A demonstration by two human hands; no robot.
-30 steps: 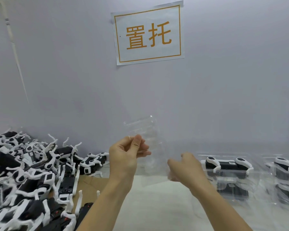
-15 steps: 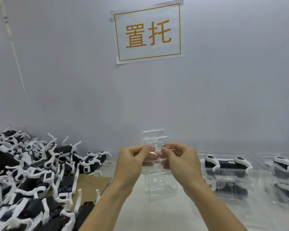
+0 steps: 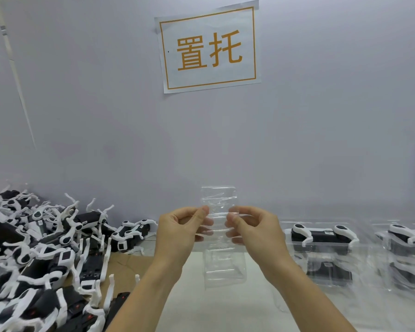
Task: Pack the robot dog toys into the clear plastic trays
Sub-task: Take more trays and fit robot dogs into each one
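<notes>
while pinched upright, clear tray (image 3: 222,238) empty

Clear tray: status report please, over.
Left hand and right hand both pinch empty clear tray, held upright. Loose robot dog toys untouched. Nothing blocking.

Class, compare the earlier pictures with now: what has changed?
The right hand came up to pinch the clear tray beside the left hand; the tray turned upright between them. The toy pile and packed trays stayed put.
</notes>
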